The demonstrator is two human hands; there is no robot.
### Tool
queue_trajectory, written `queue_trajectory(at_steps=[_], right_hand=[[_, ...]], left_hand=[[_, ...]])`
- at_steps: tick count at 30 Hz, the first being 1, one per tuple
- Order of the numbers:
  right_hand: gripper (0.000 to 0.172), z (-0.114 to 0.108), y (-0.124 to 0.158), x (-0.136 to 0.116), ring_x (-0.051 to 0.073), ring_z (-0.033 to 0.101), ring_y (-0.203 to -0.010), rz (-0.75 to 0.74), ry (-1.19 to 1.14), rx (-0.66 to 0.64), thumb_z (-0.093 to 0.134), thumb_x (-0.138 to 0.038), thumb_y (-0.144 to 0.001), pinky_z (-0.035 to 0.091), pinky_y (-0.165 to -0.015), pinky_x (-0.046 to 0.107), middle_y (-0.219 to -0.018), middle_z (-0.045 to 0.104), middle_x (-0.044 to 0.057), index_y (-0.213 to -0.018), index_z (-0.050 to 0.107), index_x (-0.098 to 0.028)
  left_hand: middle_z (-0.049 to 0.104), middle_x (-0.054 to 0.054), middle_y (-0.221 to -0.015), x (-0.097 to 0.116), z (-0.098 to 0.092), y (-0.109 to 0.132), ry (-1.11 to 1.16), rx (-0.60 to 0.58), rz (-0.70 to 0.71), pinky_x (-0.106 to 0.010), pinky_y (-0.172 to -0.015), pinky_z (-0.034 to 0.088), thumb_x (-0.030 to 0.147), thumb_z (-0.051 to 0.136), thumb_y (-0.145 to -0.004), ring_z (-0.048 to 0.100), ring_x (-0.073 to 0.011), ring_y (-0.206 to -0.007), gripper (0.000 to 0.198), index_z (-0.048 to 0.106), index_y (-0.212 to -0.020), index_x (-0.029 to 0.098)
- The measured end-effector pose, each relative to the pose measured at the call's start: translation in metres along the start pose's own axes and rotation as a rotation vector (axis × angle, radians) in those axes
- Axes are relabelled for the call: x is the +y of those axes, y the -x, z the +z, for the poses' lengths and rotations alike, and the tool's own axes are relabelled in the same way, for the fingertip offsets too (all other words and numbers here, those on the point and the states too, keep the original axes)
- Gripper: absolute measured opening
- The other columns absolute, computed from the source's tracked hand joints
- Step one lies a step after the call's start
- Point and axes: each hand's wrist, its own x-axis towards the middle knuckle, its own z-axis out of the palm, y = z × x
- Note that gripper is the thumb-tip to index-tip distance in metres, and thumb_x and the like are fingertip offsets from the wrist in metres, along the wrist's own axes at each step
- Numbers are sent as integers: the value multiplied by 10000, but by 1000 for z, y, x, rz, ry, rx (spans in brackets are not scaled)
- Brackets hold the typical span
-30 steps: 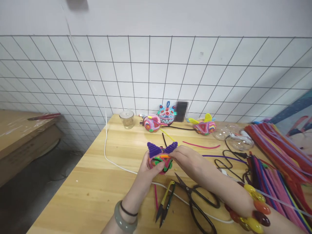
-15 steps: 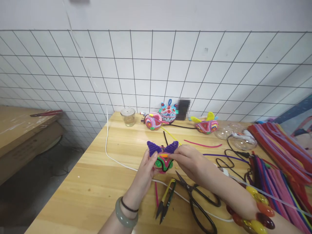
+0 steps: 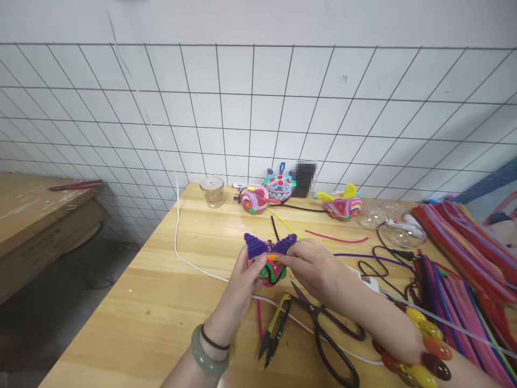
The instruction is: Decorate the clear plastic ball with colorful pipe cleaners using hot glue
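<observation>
A small pipe-cleaner ornament, pink, green and black with two purple ear- or fin-like pieces, is held just above the wood table. My left hand grips its left side, thumb on the front. The fingers of my right hand are closed at its right side, fingertips against a short orange strip across its upper front. What lies under those right fingertips is hidden. Below my hands lie yellow-and-green thread snips and large black-handled scissors.
Finished-looking ornaments stand along the back, near a glass cup and a blurred dark rectangle. Clear plastic balls, a hot-glue gun and bundles of pipe cleaners are to the right. A white cord crosses the table.
My left thumb has shifted slightly right, over the left end of the orange strip. Both hands otherwise keep nearly the same hold, and the view has tilted a little.
</observation>
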Motion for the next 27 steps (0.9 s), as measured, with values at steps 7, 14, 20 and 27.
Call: queue_trajectory(at_steps=[7,14,20,27], right_hand=[[310,-3,-5,-6,182,538,-737,18,29,1,381,-110,-944,459,-660,306,-811,614,83,-1085,655,-143],[277,1,-4,-6,197,578,-811,55,-32,15,408,-98,-931,486,-715,332,-872,646,97,-1086,632,-145],[139,9,4,-2,195,588,-812,169,-111,137,500,-145,-923,502,-731,336,-891,659,95,-995,619,-146],[212,10,7,-12,199,590,-824,180,-51,180,490,-95,-908,501,-704,327,-912,658,108,-1071,621,-132]], left_hand=[[701,-49,-972,-2,0,-1,5,7,21,-232,-602,518,304,731,-735,646,-151,-771,383,591,-1076,202],[684,-58,-988,-4,-2,-2,-20,43,36,-260,-622,528,280,689,-759,633,-169,-815,366,573,-1096,195],[669,-47,-941,-4,-2,-4,17,75,13,-319,-618,543,313,694,-742,628,-182,-775,386,547,-1079,195],[673,-43,-903,-4,-5,-4,0,68,7,-347,-651,552,330,669,-767,637,-183,-752,371,525,-1080,193]])
